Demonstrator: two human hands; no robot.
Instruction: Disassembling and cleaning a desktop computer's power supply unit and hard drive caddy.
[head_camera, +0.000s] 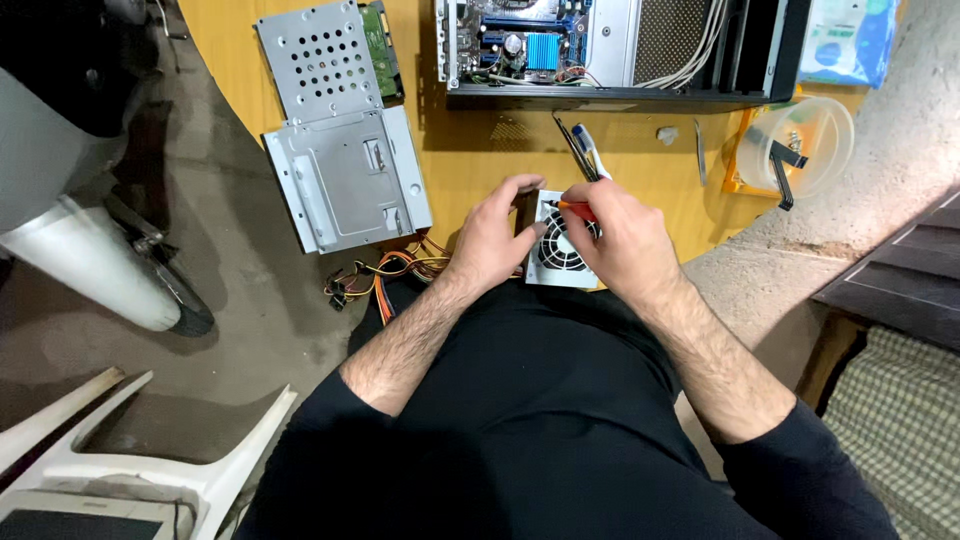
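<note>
- Power supply unit (556, 262): small grey metal box with a round fan grille facing up, resting at the near edge of the yellow table (470, 160), just in front of the person's body.
- Left hand (495, 240): clamped on the left side of the box, fingers curled over its top edge, thumb against the grille side.
- Right hand (622, 240): closed around an orange-handled screwdriver (572, 207), tip aimed toward the top corner of the box; exact contact point hidden by the fingers.
- Bundle of coloured wires (385, 270): spilling off the table edge to the left of the box, hanging toward the floor.
- Risk, as a judgement: tip slipping off a screw head and skidding toward the left fingers, so close to the tool.
- Further risk: box sitting at the table's brink, likely to tip toward the lap under a hard push; any loosened screw free to roll off the edge.
- Hanging wires: liable to snag and drag the box sideways.
- Clear round plastic tub (795, 145), far right on an orange base: holding a dark tool handle and some small parts, too small to tell apart.
- Open computer case (610, 50) at the back: circuit board with a blue heatsink inside, pale cables running along its right half.
- Two grey metal drive brackets (340, 140): lying flat on the left of the table, well apart from the hands.
</note>
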